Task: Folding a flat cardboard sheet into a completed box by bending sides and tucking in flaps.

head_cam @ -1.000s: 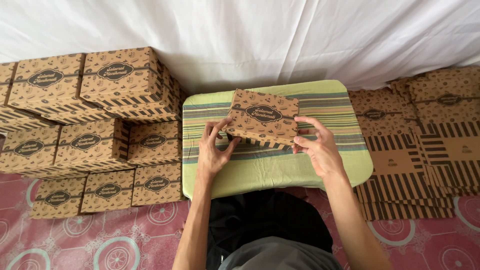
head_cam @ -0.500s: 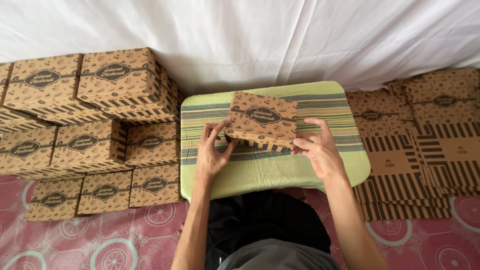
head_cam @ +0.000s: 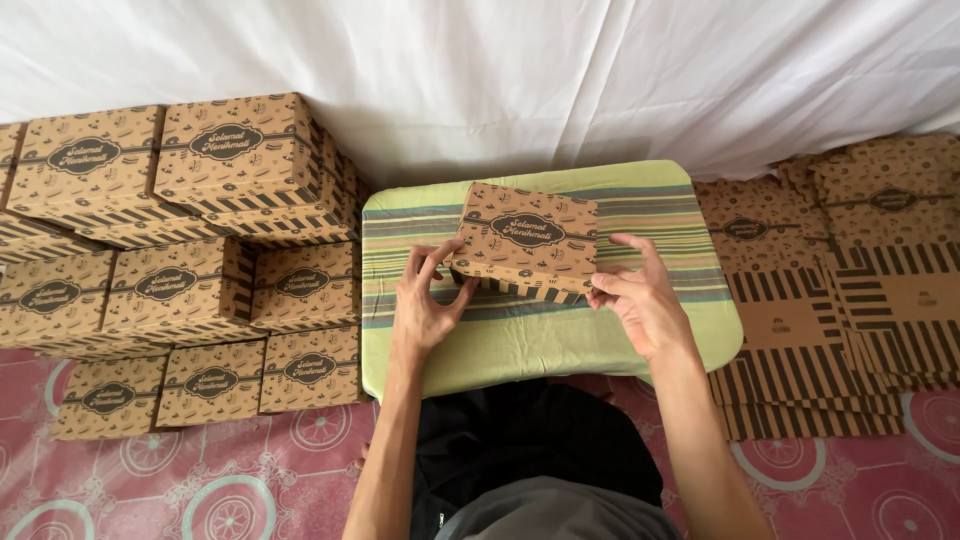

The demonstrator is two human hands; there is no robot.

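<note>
Little has shifted since the earlier frames: both hands stay on the same box, and only the fingers have adjusted slightly along its edges. The left hand (head_cam: pixel 425 305) grips the near left corner of the closed brown cardboard box (head_cam: pixel 527 240), thumb and fingers spread and pressing against its striped side. The right hand (head_cam: pixel 640 300) clasps the near right corner, fingers curled around the edge. Between the hands the box sits tilted, just above or resting on the green striped cushion (head_cam: pixel 540 330); I cannot tell which. Beyond the left hand, stacked boxes (head_cam: pixel 180 250) of the same kind stand in tiers. Past the right hand lie flat unfolded box blanks (head_cam: pixel 850 280) in piles. Behind everything hangs a white sheet (head_cam: pixel 500 70), and a pink patterned mat (head_cam: pixel 200 490) lies underneath.
</note>
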